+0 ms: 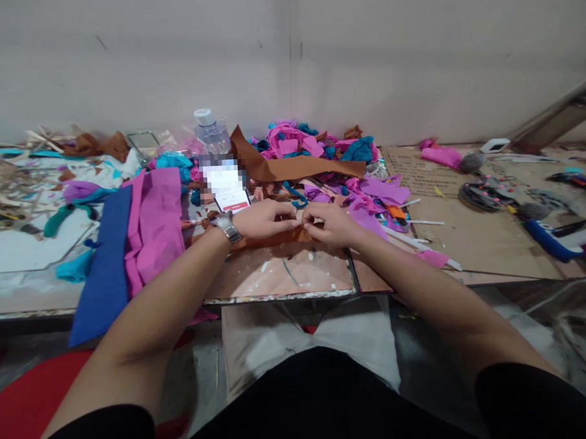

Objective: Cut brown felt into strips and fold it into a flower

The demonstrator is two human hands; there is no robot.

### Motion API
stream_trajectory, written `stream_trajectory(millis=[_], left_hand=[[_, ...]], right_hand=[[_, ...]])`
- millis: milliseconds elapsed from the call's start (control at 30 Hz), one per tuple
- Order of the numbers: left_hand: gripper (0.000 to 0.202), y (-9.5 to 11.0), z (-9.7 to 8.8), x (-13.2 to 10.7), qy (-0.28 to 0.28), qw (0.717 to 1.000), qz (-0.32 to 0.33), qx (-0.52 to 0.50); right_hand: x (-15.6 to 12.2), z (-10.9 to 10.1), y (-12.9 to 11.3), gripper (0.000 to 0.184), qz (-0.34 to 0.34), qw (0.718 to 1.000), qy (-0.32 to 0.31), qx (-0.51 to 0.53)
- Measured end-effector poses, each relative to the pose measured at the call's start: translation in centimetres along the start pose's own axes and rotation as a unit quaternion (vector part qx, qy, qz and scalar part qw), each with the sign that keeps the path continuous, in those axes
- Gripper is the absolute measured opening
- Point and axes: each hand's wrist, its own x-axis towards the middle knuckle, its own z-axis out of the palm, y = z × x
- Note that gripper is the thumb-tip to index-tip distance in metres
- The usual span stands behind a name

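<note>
My left hand [266, 219], with a metal watch on its wrist, pinches a strip of brown crepe paper [269, 240] near the table's front. Close beside it, my right hand [329, 223] also has thumb and forefinger closed on this strip, the fingertips of both hands nearly meeting. The strip lies low over the board, partly hidden under my hands. Just behind the left wrist a lit phone [231, 186] leans upright. A larger brown sheet [305, 167] rests on the heap beyond my hands.
Pink sheets [159, 215] and a blue sheet [103, 260] lie to the left, the blue one overhanging the edge. A bottle [212, 135] stands behind the phone. Crumpled colored scraps [294, 142] pile up at the back. White sticks [423, 246] and a pincushion [483, 195] are right.
</note>
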Motion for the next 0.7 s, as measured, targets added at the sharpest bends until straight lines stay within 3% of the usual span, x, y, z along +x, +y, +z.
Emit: stream_trajectory(millis=[400, 700], left_hand=[[0.028, 0.6, 0.8, 0.3, 0.016, 0.999, 0.034, -0.006], [0.028, 1.1, 0.8, 0.3, 0.022, 0.999, 0.041, -0.027]], right_hand=[[0.0, 0.0, -0.2, 0.010, 0.015, 0.999, -0.024, 0.017], [0.0, 0.0, 0.1, 0.008, 0.011, 1.000, -0.004, 0.018]])
